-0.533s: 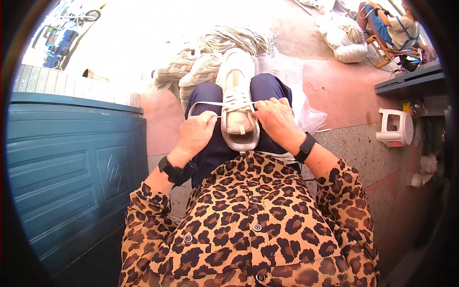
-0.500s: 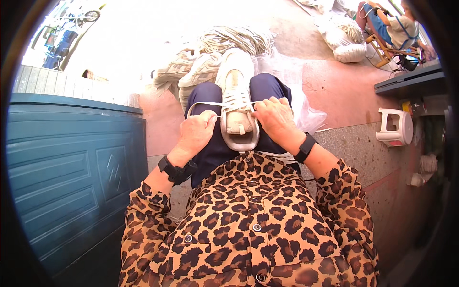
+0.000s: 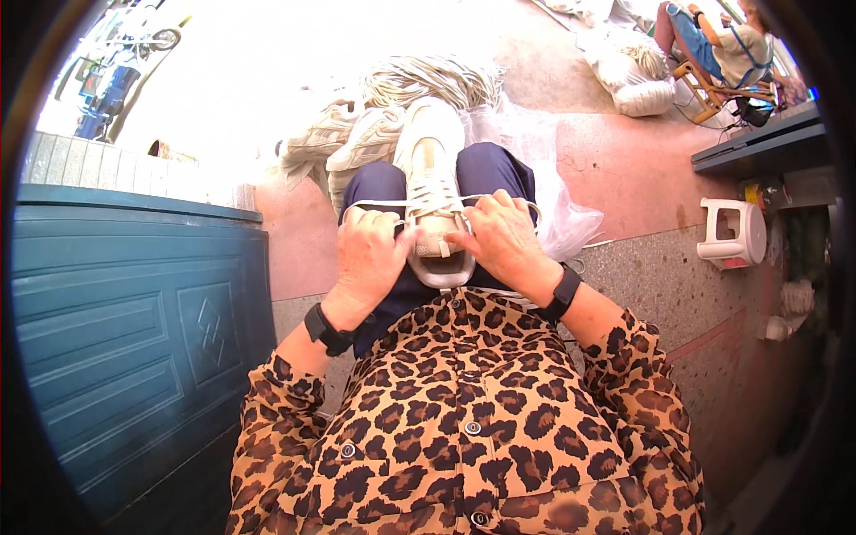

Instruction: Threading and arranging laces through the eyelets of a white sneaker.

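The pale shoe (image 3: 428,160) sits between the person's knees (image 3: 495,165), toe far and open heel near. A white lace (image 3: 434,191) crosses over it, and a length of it sticks out to each side. The left hand (image 3: 370,254) is at the shoe's left edge and the right hand (image 3: 504,236) at its right edge. Both have bent fingers close to the lace, with thumbs near the tongue (image 3: 437,242). It is hard to tell if either hand is pinching the lace tight. To do this lacing well, the person should probably keep the lace flat, pull both sides the same amount, and hold the tongue straight in the middle. A hard tug on one side could make it crooked. Beyond the knees, to the far left, are more pale shoes (image 3: 370,138), with a bunch of laces (image 3: 428,82) just beside them.
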`<state>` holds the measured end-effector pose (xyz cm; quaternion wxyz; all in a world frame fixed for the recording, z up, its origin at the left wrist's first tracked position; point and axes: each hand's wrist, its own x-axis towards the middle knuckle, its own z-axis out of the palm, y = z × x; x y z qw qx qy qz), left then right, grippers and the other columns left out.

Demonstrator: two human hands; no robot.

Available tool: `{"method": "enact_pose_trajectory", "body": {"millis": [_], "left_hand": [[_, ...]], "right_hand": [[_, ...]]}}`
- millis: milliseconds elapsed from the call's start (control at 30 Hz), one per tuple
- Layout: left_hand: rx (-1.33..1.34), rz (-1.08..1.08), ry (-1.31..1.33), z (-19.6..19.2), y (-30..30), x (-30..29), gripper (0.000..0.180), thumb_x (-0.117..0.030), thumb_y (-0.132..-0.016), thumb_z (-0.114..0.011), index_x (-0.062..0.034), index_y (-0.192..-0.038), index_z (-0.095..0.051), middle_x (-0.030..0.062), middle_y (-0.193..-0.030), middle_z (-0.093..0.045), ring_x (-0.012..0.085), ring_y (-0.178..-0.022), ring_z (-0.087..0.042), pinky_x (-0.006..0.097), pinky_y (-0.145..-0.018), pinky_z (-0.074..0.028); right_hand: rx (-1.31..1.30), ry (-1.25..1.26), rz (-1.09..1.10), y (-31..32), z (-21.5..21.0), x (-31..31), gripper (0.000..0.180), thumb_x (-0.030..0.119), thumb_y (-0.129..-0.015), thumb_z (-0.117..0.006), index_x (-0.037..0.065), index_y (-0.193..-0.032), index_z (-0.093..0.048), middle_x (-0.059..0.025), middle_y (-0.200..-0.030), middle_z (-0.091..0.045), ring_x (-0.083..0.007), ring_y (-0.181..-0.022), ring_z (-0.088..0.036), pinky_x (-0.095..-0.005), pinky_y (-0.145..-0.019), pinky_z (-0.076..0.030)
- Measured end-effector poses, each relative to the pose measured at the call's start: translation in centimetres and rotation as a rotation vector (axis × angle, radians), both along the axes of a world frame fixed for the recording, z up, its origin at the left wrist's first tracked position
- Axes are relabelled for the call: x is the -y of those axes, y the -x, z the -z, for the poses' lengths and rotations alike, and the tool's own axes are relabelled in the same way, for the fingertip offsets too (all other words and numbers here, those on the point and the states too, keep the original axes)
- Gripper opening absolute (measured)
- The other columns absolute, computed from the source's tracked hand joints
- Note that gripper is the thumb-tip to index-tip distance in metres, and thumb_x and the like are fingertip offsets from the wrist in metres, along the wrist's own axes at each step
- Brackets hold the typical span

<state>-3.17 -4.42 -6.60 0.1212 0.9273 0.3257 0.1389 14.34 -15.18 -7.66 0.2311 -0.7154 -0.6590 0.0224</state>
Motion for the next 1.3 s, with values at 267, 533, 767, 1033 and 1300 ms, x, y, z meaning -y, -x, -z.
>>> {"method": "enact_pose_trajectory", "body": {"millis": [267,533,767,1033,1300], "left_hand": [[0.123,0.144,0.082,0.9,0.3,-0.9,0.014,-0.005,-0.074,-0.055,-0.003,-0.087,-0.058,0.0122,-0.079,-0.058,0.0284,-0.081,-0.052,0.038,-0.073,-0.041],[0.119,0.113,0.193,0.2,-0.5,-1.4,0.016,-0.008,-0.073,-0.058,-0.002,-0.088,-0.059,0.0129,-0.081,-0.059,0.0284,-0.081,-0.054,0.037,-0.073,-0.043],[0.207,0.003,0.435,1.0,-0.1,-2.1,0.025,-0.007,-0.071,-0.059,-0.0007,-0.095,-0.053,0.0135,-0.078,-0.059,0.0292,-0.078,-0.057,0.037,-0.072,-0.045],[0.291,-0.111,0.673,1.2,-0.3,-2.1,0.023,-0.007,-0.075,-0.059,0.0023,-0.095,-0.053,0.0133,-0.074,-0.063,0.0227,-0.069,-0.062,0.032,-0.066,-0.047],[0.003,0.106,0.052,2.0,-0.1,-3.8,0.019,-0.005,-0.079,-0.055,-0.0017,-0.098,-0.057,0.0107,-0.076,-0.055,0.0249,-0.068,-0.058,0.034,-0.061,-0.048]], "right_hand": [[-0.047,0.024,-0.227,-1.4,1.2,-0.5,0.014,0.005,-0.07,-0.056,0.006,-0.084,-0.056,-0.0059,-0.078,-0.056,-0.0216,-0.083,-0.051,-0.0332,-0.072,-0.039],[0.207,0.03,-0.237,-0.4,0.2,-0.9,0.013,0.011,-0.072,-0.054,0.007,-0.084,-0.056,-0.0032,-0.083,-0.055,-0.02,-0.088,-0.051,-0.0333,-0.075,-0.038],[-0.925,-0.462,-0.236,0.9,-13.0,-2.1,0.007,0.007,-0.087,-0.052,0.001,-0.091,-0.05,-0.0121,-0.067,-0.056,-0.0272,-0.054,-0.055,-0.0334,-0.049,-0.043],[-0.158,0.115,-0.11,4.0,0.1,-3.9,0.015,0.015,-0.074,-0.054,0.003,-0.067,-0.06,-0.0137,-0.062,-0.06,-0.0253,-0.06,-0.062,-0.0357,-0.056,-0.048],[0.472,0.109,-0.181,6.0,2.2,-4.3,0.01,0.013,-0.077,-0.05,0.005,-0.082,-0.054,-0.005,-0.066,-0.056,-0.0154,-0.062,-0.059,-0.027,-0.052,-0.046]]}}
